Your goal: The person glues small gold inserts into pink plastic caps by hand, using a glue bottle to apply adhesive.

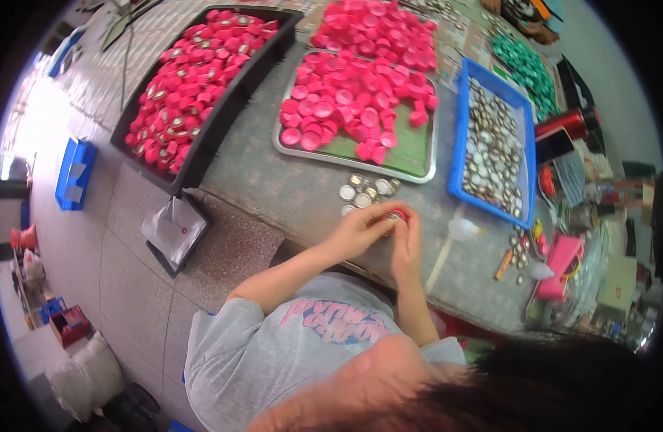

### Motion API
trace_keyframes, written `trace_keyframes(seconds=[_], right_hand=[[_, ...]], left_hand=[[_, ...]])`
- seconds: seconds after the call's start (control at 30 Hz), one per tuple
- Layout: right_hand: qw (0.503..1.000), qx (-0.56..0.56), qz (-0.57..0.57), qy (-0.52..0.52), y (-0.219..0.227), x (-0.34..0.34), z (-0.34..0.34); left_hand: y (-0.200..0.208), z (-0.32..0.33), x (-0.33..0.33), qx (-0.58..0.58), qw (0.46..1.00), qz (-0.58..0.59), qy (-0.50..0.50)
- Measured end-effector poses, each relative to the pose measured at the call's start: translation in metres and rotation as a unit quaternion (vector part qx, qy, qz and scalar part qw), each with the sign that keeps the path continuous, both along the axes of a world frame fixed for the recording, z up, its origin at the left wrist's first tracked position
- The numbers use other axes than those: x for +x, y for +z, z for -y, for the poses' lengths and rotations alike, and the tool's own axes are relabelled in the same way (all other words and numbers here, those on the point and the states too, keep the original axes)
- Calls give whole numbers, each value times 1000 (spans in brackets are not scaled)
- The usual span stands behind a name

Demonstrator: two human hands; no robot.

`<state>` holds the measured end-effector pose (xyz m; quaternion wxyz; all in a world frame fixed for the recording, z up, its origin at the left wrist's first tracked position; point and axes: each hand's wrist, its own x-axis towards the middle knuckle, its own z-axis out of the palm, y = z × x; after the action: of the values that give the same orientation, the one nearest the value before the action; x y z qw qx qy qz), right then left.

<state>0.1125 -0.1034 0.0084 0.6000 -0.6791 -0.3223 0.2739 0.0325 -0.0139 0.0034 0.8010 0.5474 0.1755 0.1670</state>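
Note:
Close to the table's front edge, my left hand (356, 232) and my right hand (408, 241) meet around a small pink cap (397, 214). Fingers of both hands are closed on it and hide most of it. Just beyond my left hand lies a loose group of round metal discs (364, 189), some silver-white and some brassy. Behind them, a metal-rimmed tray (426, 173) with a green bottom bears a heap of pink caps (331, 101). To the right, a blue bin (457, 173) contains many more metal discs (492, 155).
A long black bin (202, 133) of pink caps with metal inserts stands at the left table edge. More pink caps (374, 29) lie behind the tray; green pieces (529, 68) are at far right. A white bulb-shaped item (462, 230) and a pink pouch (560, 266) lie at right.

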Motion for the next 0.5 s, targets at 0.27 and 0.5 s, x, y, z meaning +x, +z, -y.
trace_keyframes(seconds=[0.27,0.5], right_hand=[[985,62,-143,73,-6,12,4],[995,51,80,-23,4,11,0]], left_hand=[[3,-1,-6,89,996,24,-21],[12,-69,-34,0,978,-20,209]])
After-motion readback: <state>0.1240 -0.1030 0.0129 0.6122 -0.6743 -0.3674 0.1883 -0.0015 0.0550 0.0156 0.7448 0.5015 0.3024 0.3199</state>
